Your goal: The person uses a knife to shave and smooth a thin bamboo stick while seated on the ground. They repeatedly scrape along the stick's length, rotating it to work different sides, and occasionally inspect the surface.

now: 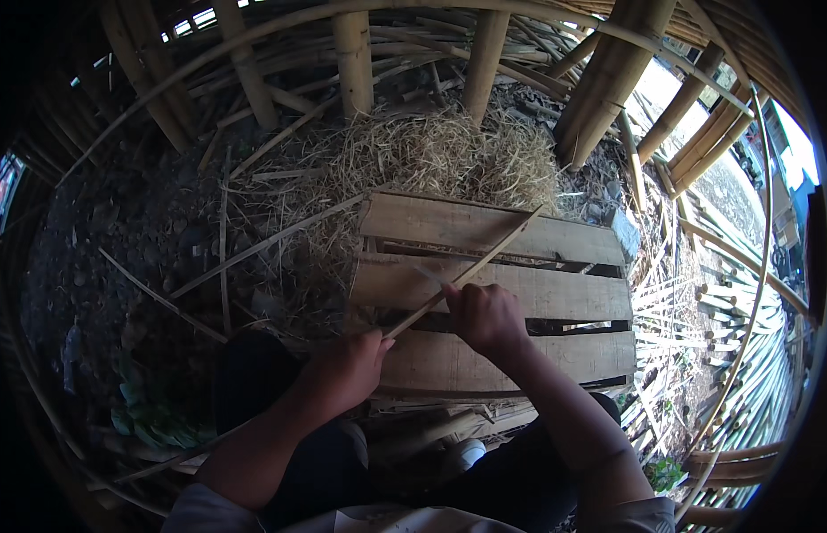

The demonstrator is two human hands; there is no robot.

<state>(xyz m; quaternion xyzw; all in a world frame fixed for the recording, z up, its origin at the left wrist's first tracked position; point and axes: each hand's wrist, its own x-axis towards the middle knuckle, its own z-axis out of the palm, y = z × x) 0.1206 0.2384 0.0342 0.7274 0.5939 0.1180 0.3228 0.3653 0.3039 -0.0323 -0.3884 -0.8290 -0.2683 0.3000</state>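
A long, thin bamboo strip [498,249] runs slantwise over a low slatted wooden table [556,290], its far end near the back board. My left hand [345,371] is closed around the strip beside the table's left edge. Just to the right, my right hand [486,315] is a fist around a knife; its handle is hidden in the fingers. The narrow pale knife blade [429,274] sticks out to the upper left across the strip. Whether the edge is cutting into the bamboo, I cannot tell.
A heap of pale shavings [449,160] lies behind the table. Thick bamboo posts [616,75] stand at the back. Many cut bamboo poles [742,355] are stacked on the right. Loose strips [271,238] lie on the dark ground at left. My knees flank the table's near side.
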